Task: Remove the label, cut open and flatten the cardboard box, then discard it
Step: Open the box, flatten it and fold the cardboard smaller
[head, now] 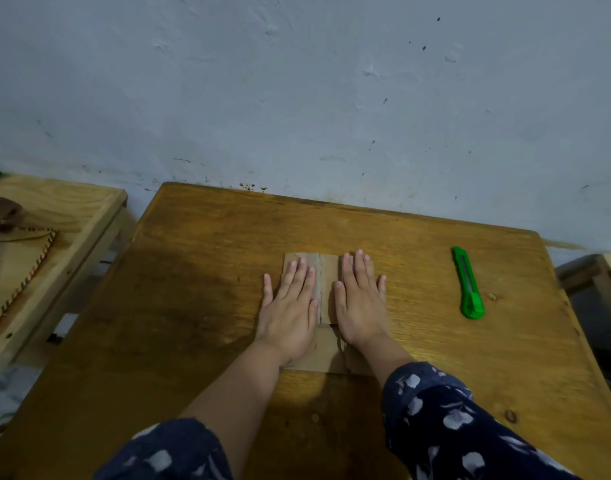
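Cardboard box [326, 271] lies collapsed flat near the centre of the wooden table [200, 258]. Left hand [292, 308] and right hand [361, 301] rest side by side on it, palms down, fingers extended, gripping nothing. A strip of cardboard shows between them. A green utility knife [467, 284] lies on the table, well apart to the right.

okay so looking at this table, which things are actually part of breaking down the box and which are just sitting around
Part of the job:
flattened cardboard box, pressed flat under the left hand and right hand
green utility knife, lying apart to the right

Just lying about:
stitched brown item on the wooden bench to the left
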### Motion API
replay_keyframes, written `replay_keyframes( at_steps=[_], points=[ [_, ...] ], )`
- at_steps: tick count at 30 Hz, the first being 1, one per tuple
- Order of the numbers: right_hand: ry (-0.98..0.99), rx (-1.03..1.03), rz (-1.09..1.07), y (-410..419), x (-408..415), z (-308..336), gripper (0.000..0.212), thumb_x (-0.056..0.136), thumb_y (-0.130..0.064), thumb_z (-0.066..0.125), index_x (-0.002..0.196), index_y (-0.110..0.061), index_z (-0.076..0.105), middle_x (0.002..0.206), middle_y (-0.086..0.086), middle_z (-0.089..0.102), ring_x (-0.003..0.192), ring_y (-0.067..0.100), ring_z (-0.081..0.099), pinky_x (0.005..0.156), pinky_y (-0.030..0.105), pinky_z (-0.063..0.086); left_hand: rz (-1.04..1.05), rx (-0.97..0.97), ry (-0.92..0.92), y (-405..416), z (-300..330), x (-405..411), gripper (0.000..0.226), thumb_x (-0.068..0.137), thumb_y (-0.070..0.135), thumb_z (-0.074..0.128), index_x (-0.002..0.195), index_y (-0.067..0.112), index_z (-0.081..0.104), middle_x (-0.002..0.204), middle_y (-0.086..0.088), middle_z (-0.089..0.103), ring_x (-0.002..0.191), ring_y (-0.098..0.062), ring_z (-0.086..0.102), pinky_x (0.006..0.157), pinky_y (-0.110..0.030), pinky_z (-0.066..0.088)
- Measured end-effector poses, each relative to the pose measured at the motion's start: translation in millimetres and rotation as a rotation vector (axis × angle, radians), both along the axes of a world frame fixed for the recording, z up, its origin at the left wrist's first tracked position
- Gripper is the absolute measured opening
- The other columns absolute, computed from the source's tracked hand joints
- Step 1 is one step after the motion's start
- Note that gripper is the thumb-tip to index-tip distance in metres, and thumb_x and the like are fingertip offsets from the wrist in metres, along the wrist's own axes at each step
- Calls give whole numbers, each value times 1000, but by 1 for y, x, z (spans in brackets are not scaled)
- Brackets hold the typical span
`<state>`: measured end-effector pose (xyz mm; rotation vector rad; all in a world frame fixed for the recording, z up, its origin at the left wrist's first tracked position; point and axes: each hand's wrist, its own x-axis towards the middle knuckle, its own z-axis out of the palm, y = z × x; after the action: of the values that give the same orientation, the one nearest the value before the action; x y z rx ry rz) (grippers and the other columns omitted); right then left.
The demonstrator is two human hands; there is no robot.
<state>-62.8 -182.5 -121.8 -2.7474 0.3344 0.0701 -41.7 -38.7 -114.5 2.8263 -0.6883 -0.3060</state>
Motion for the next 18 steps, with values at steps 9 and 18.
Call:
replay_keyframes(
  at_steps=[9, 18],
  points=[
    [43, -110, -15, 7, 3, -5, 66, 91, -42, -2, 152, -19, -5, 160, 5, -13, 146, 20, -18, 119, 48, -6, -29, 36, -31, -4, -6, 2, 65, 91, 38, -6, 151, 14, -10, 159, -3, -20, 145, -15, -21, 120, -40, -7],
    [45, -127, -48, 12, 4, -6, 64, 94, -47, 1, 152, -20, -4, 160, 3, -13, 146, 18, -19, 120, 47, -5, -43, -45, -23, -1, -12, 5, 68, 90, 41, -4, 153, 16, -5, 160, -1, -18, 145, -13, -22, 120, -40, -7]
  ],
)
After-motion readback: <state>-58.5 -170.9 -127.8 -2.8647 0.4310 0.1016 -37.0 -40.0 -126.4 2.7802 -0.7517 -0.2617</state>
